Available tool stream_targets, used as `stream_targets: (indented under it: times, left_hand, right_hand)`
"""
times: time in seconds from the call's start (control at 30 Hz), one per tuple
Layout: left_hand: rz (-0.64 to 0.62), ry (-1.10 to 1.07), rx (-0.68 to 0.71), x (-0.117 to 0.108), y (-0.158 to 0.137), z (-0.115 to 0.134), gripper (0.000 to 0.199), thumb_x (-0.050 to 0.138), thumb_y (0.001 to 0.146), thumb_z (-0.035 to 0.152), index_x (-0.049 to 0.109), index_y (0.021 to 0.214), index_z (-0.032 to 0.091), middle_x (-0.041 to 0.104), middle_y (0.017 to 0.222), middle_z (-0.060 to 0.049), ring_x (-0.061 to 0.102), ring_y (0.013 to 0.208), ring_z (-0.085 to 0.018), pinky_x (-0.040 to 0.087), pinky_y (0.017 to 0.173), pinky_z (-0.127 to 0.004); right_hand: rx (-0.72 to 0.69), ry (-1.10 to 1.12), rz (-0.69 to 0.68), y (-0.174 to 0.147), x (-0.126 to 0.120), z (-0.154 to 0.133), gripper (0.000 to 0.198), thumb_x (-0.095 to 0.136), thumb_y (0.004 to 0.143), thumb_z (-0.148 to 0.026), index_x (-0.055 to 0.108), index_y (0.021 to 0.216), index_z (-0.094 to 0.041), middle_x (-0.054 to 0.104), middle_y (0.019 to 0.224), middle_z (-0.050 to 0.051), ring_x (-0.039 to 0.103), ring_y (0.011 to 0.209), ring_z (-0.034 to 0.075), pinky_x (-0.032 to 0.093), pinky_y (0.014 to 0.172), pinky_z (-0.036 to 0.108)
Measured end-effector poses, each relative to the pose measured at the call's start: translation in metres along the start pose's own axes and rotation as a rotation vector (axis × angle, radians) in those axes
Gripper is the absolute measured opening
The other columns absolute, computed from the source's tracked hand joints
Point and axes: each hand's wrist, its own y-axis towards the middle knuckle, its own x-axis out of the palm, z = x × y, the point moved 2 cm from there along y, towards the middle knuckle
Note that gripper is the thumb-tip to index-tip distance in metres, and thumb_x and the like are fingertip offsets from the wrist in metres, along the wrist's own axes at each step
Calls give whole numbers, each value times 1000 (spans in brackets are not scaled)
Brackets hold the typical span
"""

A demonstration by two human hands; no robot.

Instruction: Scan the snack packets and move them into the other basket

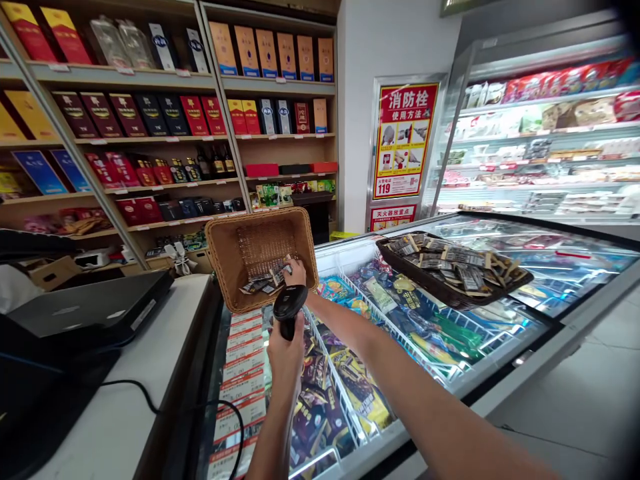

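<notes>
My left hand (286,350) is wrapped round the handle of a black handheld barcode scanner (290,303), whose head points toward a brown wicker basket (225,240). The basket is tilted so its inside faces me. My right hand (297,272) reaches into it past the scanner, its fingers closed on a small dark snack packet (278,272). Several similar packets (257,285) lie loose at the basket's bottom. The scanner head covers part of my right wrist. To the right, a dark brown tray (450,297) heaped with similar packets rests on the freezer's glass top.
Beneath the basket is a chest freezer (500,393) with bagged goods in white wire dividers. A counter (165,347) with black equipment (100,307) and a black cable (240,427) lies left. Shelves of boxes (165,113) stand behind; a refrigerated display (545,133) is at right.
</notes>
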Motion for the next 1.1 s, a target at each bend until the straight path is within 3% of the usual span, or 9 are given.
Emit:
stream_targets:
  times: [0.1, 0.23, 0.33, 0.43, 0.57, 0.8, 1.1]
  left_hand:
    - [-111, -58, -28, 9, -1, -5, 52, 62, 78, 74, 61, 83, 22, 50, 53, 5, 49, 49, -15, 38, 49, -26]
    - [-315, -2, -96, 29, -2, -19, 57, 62, 72, 79, 58, 79, 23, 52, 50, 4, 51, 46, -16, 35, 47, -26]
    - [-456, 135, -32, 39, -8, -19, 57, 59, 72, 80, 57, 76, 23, 54, 48, 2, 54, 46, -18, 37, 49, -27]
    - [-540, 294, 80, 42, -15, -9, 55, 55, 74, 78, 57, 73, 23, 57, 49, 1, 56, 47, -19, 37, 52, -28]
    - [-557, 370, 119, 41, -21, 4, 53, 53, 75, 76, 58, 75, 23, 56, 49, 1, 57, 49, -20, 37, 52, -29]
    - [-508, 410, 112, 40, -18, 6, 53, 51, 76, 77, 57, 76, 24, 60, 52, 0, 60, 52, -21, 40, 54, -29]
    - [-523, 443, 140, 42, -21, 9, 51, 51, 77, 75, 52, 69, 25, 59, 51, 0, 59, 53, -20, 40, 58, -30]
  right_hand:
    - [63, -19, 132, -12, -38, 15, 25, 70, 81, -23, 68, 106, -24, 67, 103, 4, 63, 99, 22, 53, 93, 37]
    - [194, 31, 240, -44, -120, 36, 24, 70, 75, -27, 67, 98, -24, 58, 72, -3, 58, 68, 18, 53, 71, 32]
    - [258, 84, 355, -71, -178, 45, 28, 72, 73, -36, 66, 96, -23, 56, 68, -4, 56, 63, 16, 50, 62, 30]
    - [303, 129, 479, -90, -212, 51, 37, 73, 72, -45, 66, 99, -21, 56, 67, -4, 57, 63, 16, 50, 60, 28]
    - [313, 101, 524, -98, -225, 53, 38, 73, 74, -47, 67, 100, -19, 57, 65, -4, 57, 62, 15, 48, 59, 26]
    - [271, 35, 482, -97, -226, 49, 31, 67, 83, -40, 68, 106, -20, 56, 66, -4, 54, 62, 14, 45, 59, 24]
    - [291, -23, 494, -99, -225, 49, 28, 66, 82, -37, 69, 104, -21, 56, 67, -4, 55, 64, 15, 45, 64, 25]
